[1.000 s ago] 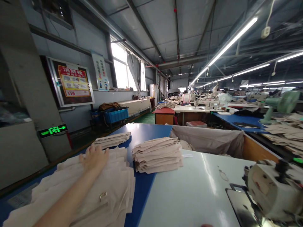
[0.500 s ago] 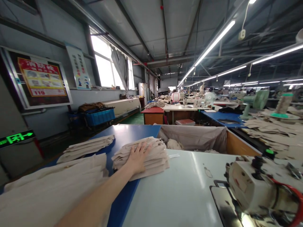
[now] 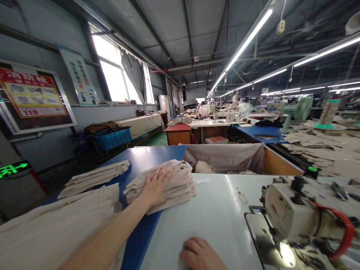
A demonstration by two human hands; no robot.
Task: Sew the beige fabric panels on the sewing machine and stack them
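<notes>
My left hand (image 3: 156, 189) lies flat on a stack of beige fabric pieces (image 3: 180, 183), fingers spread over the top layers. This stack straddles the blue table (image 3: 152, 153) and the pale sewing table top (image 3: 213, 210). At the bottom of the view, my right hand (image 3: 201, 255) rests over the pale top with its fingers curled in; no item shows in it. Left of my forearm is a large pile of beige cloth (image 3: 56, 228), with a smaller stack of fabric (image 3: 95, 178) behind it. A sewing machine (image 3: 295, 210) stands to the right of my right hand.
Beyond the pale top is a cloth-lined bin (image 3: 225, 157) with beige fabric inside. Blue crates (image 3: 112, 138) stand by the left wall. On the right are a green fan (image 3: 298, 110), a thread cone (image 3: 329, 114) and spread fabric pieces (image 3: 329, 146).
My right hand has come into view at the bottom, over the pale top. The left hand stays on the fabric stack. The view has shifted slightly to the right.
</notes>
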